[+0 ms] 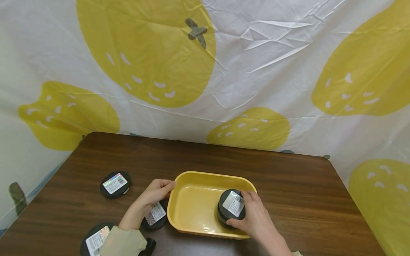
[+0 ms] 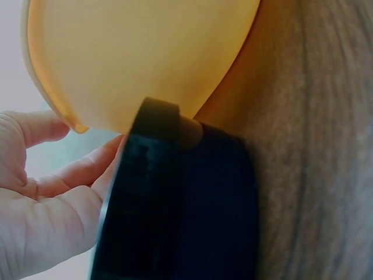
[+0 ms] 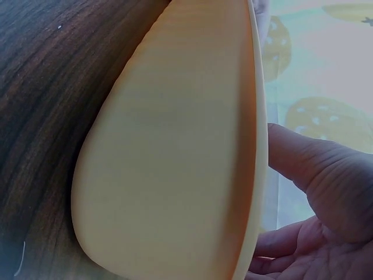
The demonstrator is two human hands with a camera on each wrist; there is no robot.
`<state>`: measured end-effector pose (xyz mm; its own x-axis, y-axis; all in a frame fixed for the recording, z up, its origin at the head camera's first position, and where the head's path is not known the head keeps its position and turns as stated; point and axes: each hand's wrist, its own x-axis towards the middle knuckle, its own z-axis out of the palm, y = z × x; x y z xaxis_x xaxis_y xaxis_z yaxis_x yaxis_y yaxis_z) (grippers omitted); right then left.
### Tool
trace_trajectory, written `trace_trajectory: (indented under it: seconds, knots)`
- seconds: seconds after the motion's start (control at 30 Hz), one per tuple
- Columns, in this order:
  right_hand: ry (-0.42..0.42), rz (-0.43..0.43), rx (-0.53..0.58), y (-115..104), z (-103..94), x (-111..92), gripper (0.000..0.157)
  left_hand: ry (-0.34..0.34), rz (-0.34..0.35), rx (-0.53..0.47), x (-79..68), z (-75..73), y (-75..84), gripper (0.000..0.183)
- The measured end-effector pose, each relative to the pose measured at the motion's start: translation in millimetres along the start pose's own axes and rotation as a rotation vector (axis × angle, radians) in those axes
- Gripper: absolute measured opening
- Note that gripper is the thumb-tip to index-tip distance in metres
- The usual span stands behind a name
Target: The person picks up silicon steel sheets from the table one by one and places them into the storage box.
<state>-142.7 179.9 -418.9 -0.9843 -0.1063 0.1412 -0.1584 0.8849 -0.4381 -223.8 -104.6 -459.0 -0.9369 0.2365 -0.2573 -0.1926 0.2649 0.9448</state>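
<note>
A yellow rectangular basin (image 1: 189, 209) with rounded corners sits near the front of the table. My left hand (image 1: 155, 195) pinches its left rim, thumb over the edge and fingers below, as the left wrist view also shows. Inside the basin's right side, my right hand (image 1: 257, 217) grips a round black container (image 1: 231, 203) with a white label on top. A second dark edge shows beneath that container's top. Basin wall (image 3: 163, 151) hides the container in the right wrist view. Under my left forearm lies another round black container (image 1: 156, 215), partly covered.
Two more labelled round black containers stand on the left, one farther back (image 1: 115, 185) and one near the front edge (image 1: 94, 241), partly behind my sleeve (image 1: 123, 241). The brown wooden table (image 1: 304, 188) meets a white curtain (image 1: 179, 124) with yellow lemon prints.
</note>
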Motion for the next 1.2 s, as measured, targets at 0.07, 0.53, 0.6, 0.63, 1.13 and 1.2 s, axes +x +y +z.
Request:
trace_trajectory:
  seconds: [0.07,0.53,0.6,0.63,1.13,1.2]
  knots:
    - [0.000,0.000,-0.001,0,0.2,0,0.090,-0.001,-0.001,-0.001,0.2,0.0,0.0,0.031]
    - [0.005,-0.008,0.022,0,-0.1,0,0.091,-0.009,-0.004,-0.005,0.6,-0.7,-0.3,0.032]
    - [0.004,0.003,0.035,1,-0.3,0,0.091,-0.004,-0.005,-0.004,0.7,-0.4,-0.5,0.031]
    - [0.004,0.009,0.041,1,-0.6,0,0.091,-0.003,-0.005,-0.004,0.6,-0.4,-0.4,0.031]
    - [0.100,-0.003,0.091,12,-9.1,0,0.078,-0.013,0.008,-0.007,1.2,-0.9,-1.6,0.033]
    - [0.102,0.013,0.100,14,-11.9,1,0.076,-0.019,0.014,-0.008,1.4,-1.1,-1.6,0.033]
